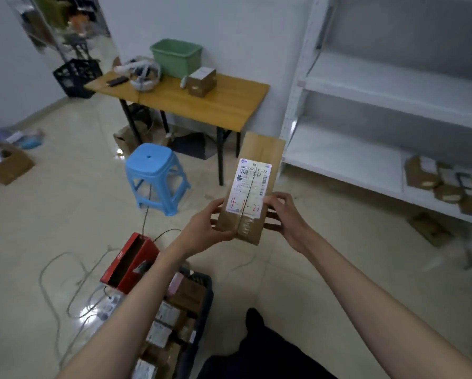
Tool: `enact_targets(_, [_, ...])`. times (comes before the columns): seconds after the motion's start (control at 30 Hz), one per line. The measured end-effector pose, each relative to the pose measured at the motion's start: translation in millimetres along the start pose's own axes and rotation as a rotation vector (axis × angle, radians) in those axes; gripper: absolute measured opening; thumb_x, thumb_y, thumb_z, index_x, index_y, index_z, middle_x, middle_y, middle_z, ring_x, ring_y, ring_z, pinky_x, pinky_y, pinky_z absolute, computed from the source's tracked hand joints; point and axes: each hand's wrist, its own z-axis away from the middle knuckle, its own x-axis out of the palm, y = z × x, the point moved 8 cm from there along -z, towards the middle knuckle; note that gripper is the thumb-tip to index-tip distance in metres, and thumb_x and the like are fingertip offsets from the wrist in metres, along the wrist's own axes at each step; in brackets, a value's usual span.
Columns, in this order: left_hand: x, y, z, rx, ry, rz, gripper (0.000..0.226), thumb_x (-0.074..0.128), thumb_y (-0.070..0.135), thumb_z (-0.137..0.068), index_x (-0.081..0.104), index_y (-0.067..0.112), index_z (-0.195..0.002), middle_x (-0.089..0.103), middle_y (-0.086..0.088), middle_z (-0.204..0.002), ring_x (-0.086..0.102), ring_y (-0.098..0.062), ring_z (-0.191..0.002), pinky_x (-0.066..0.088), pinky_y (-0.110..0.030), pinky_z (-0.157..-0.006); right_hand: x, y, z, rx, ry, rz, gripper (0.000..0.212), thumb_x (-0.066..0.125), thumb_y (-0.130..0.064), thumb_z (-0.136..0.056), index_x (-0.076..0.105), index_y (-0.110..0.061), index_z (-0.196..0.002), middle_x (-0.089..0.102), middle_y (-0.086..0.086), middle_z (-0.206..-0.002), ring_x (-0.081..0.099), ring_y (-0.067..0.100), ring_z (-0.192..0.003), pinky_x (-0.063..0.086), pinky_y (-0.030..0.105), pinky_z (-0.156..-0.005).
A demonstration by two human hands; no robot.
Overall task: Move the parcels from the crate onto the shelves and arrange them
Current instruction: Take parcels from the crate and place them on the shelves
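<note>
- both hands up: left hand (pixel 207 228) and right hand (pixel 285 217) curl fingers round the long brown cardboard parcel (pixel 252 187), label up, above the dark plastic crate (pixel 202 296).
- looks like label-checking; next, carry it right to the white metal shelves (pixel 352 160), beside parcels there.

arms (pixel 125 310): bare to the frame edge, no sleeves | legs (pixel 259 351): dark trousers | wrists: unadorned

Left hand (pixel 207 228) and right hand (pixel 282 217) raised, fingers curled, gripping.
</note>
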Motion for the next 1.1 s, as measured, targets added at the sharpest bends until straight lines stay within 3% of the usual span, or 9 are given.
enact_targets(0.07, [16.8, 24.9, -12.5, 0.055, -0.006, -0.016, 0.08, 0.082, 0.022, -0.076, 0.039, 0.03, -0.144, 0.055, 0.011, -0.126, 0.061, -0.001, -0.098, 0.053, -0.013, -0.067, -26.2, -9.7, 13.9, -0.047, 0.014, -0.003, 0.047, 0.066, -0.027, -0.092, 0.039, -0.024, -0.13, 0.068, 0.005, -0.123, 0.065, 0.021, -0.111, 0.054, 0.038, -0.09])
enact_targets(0.23, [68.8, 84.8, -42.8, 0.163, -0.082, -0.028, 0.08, 0.084, 0.019, -0.073, 0.042, 0.029, -0.141, 0.058, 0.009, -0.124, 0.065, -0.006, -0.094, 0.053, -0.013, -0.064, -98.4, -25.9, 49.4, -0.157, 0.064, 0.088, 0.081, 0.075, -0.029, -0.074, 0.037, -0.038, -0.145, 0.055, 0.003, -0.131, 0.06, 0.015, -0.119, 0.052, 0.037, -0.101])
enact_targets(0.4, [132.4, 136.9, -70.0, 0.259, -0.154, -0.094, 0.085, 0.086, 0.017, -0.071, 0.039, 0.028, -0.141, 0.056, 0.011, -0.116, 0.062, -0.005, -0.09, 0.051, -0.01, -0.059, -165.6, -33.0, 82.2, -0.21, 0.055, 0.195, 0.071, 0.076, -0.024, -0.086, 0.039, -0.057, -0.137, 0.05, -0.011, -0.134, 0.068, 0.014, -0.108, 0.054, 0.042, -0.1])
enact_targets(0.5, [174.4, 168.2, -89.0, 0.309, -0.201, -0.138, 0.088, 0.086, 0.013, -0.07, 0.038, 0.026, -0.142, 0.051, 0.023, -0.106, 0.057, -0.004, -0.094, 0.048, -0.009, -0.056, -211.8, -31.3, 90.6, -0.203, 0.096, 0.231, 0.09, 0.082, -0.025, -0.082, 0.027, -0.043, -0.151, 0.042, -0.014, -0.144, 0.07, 0.014, -0.103, 0.058, 0.037, -0.093])
enact_targets(0.6, [219.9, 197.8, -111.5, 0.366, -0.24, -0.172, 0.093, 0.088, 0.016, -0.066, 0.037, 0.025, -0.144, 0.052, 0.021, -0.109, 0.054, -0.001, -0.098, 0.048, -0.007, -0.06, -266.6, -31.1, 95.0, -0.18, 0.14, 0.238, 0.099, 0.084, -0.022, -0.079, 0.021, -0.032, -0.155, 0.038, -0.012, -0.151, 0.071, 0.012, -0.1, 0.059, 0.032, -0.087])
enact_targets(0.73, [278.3, 225.7, -139.8, 0.393, -0.279, -0.169, 0.094, 0.09, 0.021, -0.064, 0.037, 0.027, -0.142, 0.054, 0.013, -0.121, 0.056, -0.008, -0.106, 0.049, -0.008, -0.065, -336.1, -25.8, 93.4, -0.147, 0.177, 0.249, 0.101, 0.084, -0.022, -0.076, 0.02, -0.028, -0.155, 0.032, -0.01, -0.158, 0.07, 0.014, -0.103, 0.057, 0.041, -0.093])
enact_targets(0.9, [345.1, 241.1, -171.9, 0.355, -0.319, -0.155, 0.097, 0.089, 0.023, -0.065, 0.034, 0.025, -0.145, 0.054, 0.008, -0.126, 0.055, -0.013, -0.111, 0.056, -0.02, -0.075, -408.0, -14.5, 87.4, -0.097, 0.205, 0.29, 0.096, 0.082, -0.02, -0.079, 0.021, -0.021, -0.153, 0.032, -0.008, -0.157, 0.066, 0.012, -0.107, 0.057, 0.033, -0.091])
enact_targets(1.1, [411.9, 259.4, -210.7, 0.264, -0.409, -0.155, 0.1, 0.088, 0.02, -0.068, 0.029, 0.023, -0.149, 0.057, 0.0, -0.123, 0.061, -0.021, -0.106, 0.059, -0.032, -0.08, -480.9, -6.2, 72.2, -0.05, 0.217, 0.342, 0.092, 0.085, -0.026, -0.074, 0.032, -0.028, -0.149, 0.043, 0.0, -0.143, 0.061, 0.019, -0.114, 0.055, 0.041, -0.096])
